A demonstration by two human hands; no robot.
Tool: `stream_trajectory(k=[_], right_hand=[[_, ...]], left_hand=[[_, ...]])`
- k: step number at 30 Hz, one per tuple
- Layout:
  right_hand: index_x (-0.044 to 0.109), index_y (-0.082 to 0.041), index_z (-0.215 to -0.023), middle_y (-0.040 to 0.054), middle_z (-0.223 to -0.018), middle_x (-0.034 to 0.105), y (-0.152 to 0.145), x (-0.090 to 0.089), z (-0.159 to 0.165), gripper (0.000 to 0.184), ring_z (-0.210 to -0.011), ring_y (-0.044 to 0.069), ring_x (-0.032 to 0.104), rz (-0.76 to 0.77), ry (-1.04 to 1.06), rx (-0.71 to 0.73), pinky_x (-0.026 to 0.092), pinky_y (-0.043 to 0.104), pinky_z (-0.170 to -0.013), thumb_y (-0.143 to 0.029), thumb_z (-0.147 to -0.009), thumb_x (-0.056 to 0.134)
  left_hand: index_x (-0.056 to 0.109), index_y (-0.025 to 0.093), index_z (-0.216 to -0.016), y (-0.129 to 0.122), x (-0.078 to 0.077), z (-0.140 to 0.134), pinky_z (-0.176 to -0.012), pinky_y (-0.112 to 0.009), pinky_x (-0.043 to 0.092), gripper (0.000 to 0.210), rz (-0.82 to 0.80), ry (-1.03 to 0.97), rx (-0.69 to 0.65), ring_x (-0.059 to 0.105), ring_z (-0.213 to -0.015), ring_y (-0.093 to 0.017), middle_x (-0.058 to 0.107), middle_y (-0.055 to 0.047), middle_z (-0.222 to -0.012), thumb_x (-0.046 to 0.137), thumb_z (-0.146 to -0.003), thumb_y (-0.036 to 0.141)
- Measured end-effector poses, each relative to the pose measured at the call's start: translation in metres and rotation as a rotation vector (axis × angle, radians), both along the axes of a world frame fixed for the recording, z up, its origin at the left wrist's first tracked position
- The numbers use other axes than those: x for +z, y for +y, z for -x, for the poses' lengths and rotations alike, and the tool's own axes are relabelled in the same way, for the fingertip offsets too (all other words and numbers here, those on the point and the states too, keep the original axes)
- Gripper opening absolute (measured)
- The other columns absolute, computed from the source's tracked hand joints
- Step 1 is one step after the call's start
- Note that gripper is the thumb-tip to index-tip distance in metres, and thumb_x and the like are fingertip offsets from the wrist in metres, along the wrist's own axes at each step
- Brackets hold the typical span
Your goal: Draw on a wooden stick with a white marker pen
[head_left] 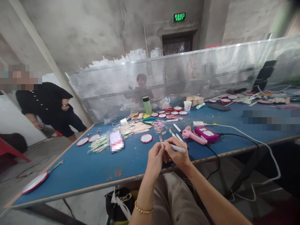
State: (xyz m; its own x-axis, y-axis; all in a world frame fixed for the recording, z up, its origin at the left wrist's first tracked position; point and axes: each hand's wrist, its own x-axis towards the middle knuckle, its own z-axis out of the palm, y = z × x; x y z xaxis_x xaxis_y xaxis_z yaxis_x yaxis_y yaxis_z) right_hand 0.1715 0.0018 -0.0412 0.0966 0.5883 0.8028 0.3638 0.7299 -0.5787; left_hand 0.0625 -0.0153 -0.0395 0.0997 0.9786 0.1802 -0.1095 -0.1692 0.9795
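Observation:
At the table's near edge my left hand [156, 154] is closed on a small thin wooden stick [161, 139] with a reddish tip. Close against it, my right hand [180, 154] grips a white pen [177, 147], its front end at the stick; the exact contact is hidden by my fingers. Just beyond the hands lies a round white disc with a red rim [146, 138]. More white pens [177, 127] rest past my right hand, beside a pink glue gun [193, 136]. Colourful rubber bands [161, 126] are heaped farther back.
A purple box [206, 133] with cables sits right of the glue gun. Wooden sticks [138, 127], a green bottle [147, 105], a paper cup [187, 105] and red-rimmed discs [162, 115] stand behind. A perforated metal screen [107, 90] borders the table. Someone in black [44, 103] stands left.

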Motion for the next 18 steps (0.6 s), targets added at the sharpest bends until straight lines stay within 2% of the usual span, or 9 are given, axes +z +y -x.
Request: stream_trajectory(k=[3,11,18], right_hand=[[0.058,-0.019,-0.066,-0.0031,-0.053,0.056,0.0003,-0.0006,-0.0004,0.02,-0.043,0.009,0.05,-0.011,-0.002,-0.003,0.041,0.019,-0.044,-0.022,-0.085,0.052],[0.057,-0.019,-0.065,-0.0037,-0.051,0.055,0.001,-0.0005,-0.0004,0.021,-0.042,0.009,0.049,-0.04,0.012,-0.021,0.039,0.019,-0.042,-0.021,-0.085,0.052],[0.058,-0.019,-0.065,-0.0037,-0.051,0.056,0.0018,-0.0015,0.0004,0.021,-0.042,0.009,0.049,-0.054,0.006,-0.018,0.04,0.019,-0.043,-0.02,-0.085,0.052]], left_hand=[[0.054,0.017,-0.076,0.0005,-0.0002,0.0004,-0.043,-0.021,0.038,0.033,-0.005,0.009,0.002,0.049,-0.043,-0.01,0.05,0.006,-0.049,0.059,-0.081,0.05],[0.054,0.016,-0.076,-0.0016,0.0034,-0.0005,-0.048,-0.024,0.048,0.033,0.024,-0.004,0.009,0.046,-0.043,-0.008,0.051,0.006,-0.055,0.062,-0.077,0.049],[0.055,0.016,-0.076,-0.002,0.0043,-0.0007,-0.045,-0.021,0.044,0.034,0.009,-0.016,0.011,0.047,-0.042,-0.008,0.05,0.006,-0.054,0.062,-0.076,0.049]])
